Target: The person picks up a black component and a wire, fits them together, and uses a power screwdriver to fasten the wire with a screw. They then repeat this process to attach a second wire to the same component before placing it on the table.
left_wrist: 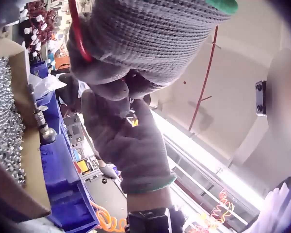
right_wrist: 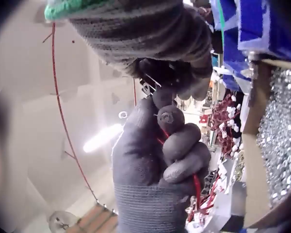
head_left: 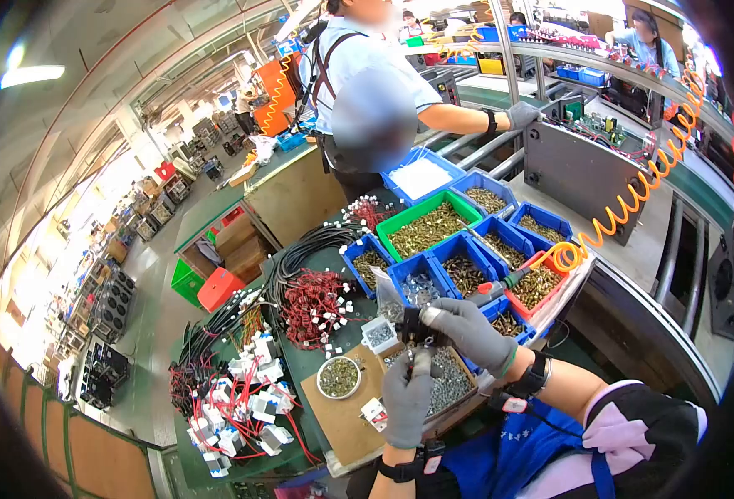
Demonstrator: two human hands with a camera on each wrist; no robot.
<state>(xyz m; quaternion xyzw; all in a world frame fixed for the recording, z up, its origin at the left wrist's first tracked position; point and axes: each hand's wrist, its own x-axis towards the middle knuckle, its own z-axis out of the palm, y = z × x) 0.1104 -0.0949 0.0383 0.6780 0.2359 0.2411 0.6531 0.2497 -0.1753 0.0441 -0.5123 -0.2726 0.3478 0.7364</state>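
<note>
My grey-gloved left grip (head_left: 407,399) curled round a thin red wire (right_wrist: 198,188), right grip (head_left: 472,334) closed on a small black part (head_left: 414,325), near cardboard box (right_wrist: 256,194) beside.

Reads ribbed grey on left glove (head_left: 407,403) and right glove (head_left: 472,337), edges green at both cuffs. Shows black on small part (head_left: 414,324), red on wire (left_wrist: 76,29). Runs blue across most bins (left_wrist: 65,182), green on one (head_left: 384,241), orange-red on another (head_left: 541,314). Glints brassy gold on screws (head_left: 429,229), silver on small hardware (head_left: 450,384). Stays plain tan on cardboard box (right_wrist: 257,179), yellow-orange on hose (head_left: 619,220), lilac on bow (head_left: 622,431).
</note>
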